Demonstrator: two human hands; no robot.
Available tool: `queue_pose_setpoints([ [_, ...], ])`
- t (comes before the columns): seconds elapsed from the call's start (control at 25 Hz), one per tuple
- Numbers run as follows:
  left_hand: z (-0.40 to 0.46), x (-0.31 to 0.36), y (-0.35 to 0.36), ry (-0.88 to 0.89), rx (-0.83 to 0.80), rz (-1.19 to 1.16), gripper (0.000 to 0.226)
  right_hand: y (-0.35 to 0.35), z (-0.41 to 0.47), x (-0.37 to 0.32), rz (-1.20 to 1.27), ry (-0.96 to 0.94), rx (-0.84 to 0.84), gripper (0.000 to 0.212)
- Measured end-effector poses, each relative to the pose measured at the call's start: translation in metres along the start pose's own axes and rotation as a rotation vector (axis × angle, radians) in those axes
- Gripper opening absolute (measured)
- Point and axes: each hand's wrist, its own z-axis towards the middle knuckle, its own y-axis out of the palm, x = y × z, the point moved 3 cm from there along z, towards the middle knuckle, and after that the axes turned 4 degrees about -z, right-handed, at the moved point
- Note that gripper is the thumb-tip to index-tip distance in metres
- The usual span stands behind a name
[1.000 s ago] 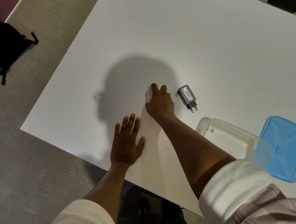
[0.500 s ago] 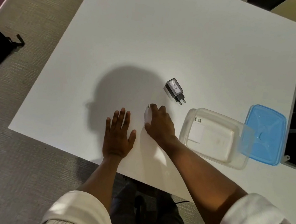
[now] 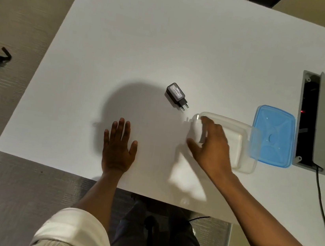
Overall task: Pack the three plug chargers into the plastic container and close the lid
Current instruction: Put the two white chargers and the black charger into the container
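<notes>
White plug charger (image 3: 196,130) now sits in the right hand (image 3: 211,144), fingers curled round it, at the near-left corner of the clear plastic container (image 3: 244,150). Half a second back that hand was pressed on the charger out on the bench (image 3: 168,41), left of the container; it has since lifted and carried it across to the rim. Motion blur on the hand, so whether the charger is over the rim or just short of it cannot be told.

A pale block shows through the container floor (likely a charger already packed, though the wall clouds it).

Black plug charger (image 3: 176,94) lies on the bench up-left of the container, pins pointing toward it, untouched, in the same spot relative to the container as before.

Blue lid (image 3: 272,135) rests flat beside the container's far-right side, its edge overlapping the rim.

Left hand (image 3: 119,144) stays flat on the bench, fingers spread, holding nothing.

Judgement: second charger about to drop in; black one and lid remain.
</notes>
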Motion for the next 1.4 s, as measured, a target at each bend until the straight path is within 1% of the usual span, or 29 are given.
queue_pose_setpoints([
  [0.16,0.000,-0.001,0.001,-0.011,-0.017,0.001,0.070,-0.013,-0.001,0.048,-0.024,0.136,0.013,0.073],
  [0.32,0.001,0.000,0.001,-0.010,-0.029,-0.001,0.070,-0.005,0.000,0.078,-0.072,0.195,-0.043,0.073],
  [0.56,0.000,0.001,-0.001,-0.014,-0.039,-0.002,0.070,0.010,0.018,0.102,0.015,0.342,-0.155,0.068],
  [0.84,0.001,0.001,-0.001,-0.014,-0.049,0.002,0.070,0.020,0.023,0.108,-0.042,0.309,-0.217,0.072],
  [0.96,0.001,0.001,0.000,-0.012,-0.041,0.000,0.070,0.019,0.024,0.106,-0.024,0.293,-0.222,0.068],
  [1.08,0.001,0.000,0.000,-0.010,-0.033,-0.002,0.069,0.013,0.023,0.102,0.006,0.319,-0.204,0.059],
  [1.12,0.001,0.000,0.000,-0.009,-0.032,-0.001,0.069,0.009,0.022,0.099,-0.003,0.323,-0.183,0.056],
  [1.2,0.001,-0.001,0.001,-0.008,-0.030,0.002,0.069,-0.005,0.020,0.089,-0.032,0.297,-0.087,0.051],
  [1.32,0.001,0.000,0.001,-0.008,-0.026,-0.005,0.069,-0.028,0.030,0.053,0.015,0.165,0.065,0.039],
  [1.4,0.000,0.000,0.001,-0.008,-0.027,-0.005,0.069,-0.030,0.049,0.023,0.088,0.073,0.081,0.036],
])
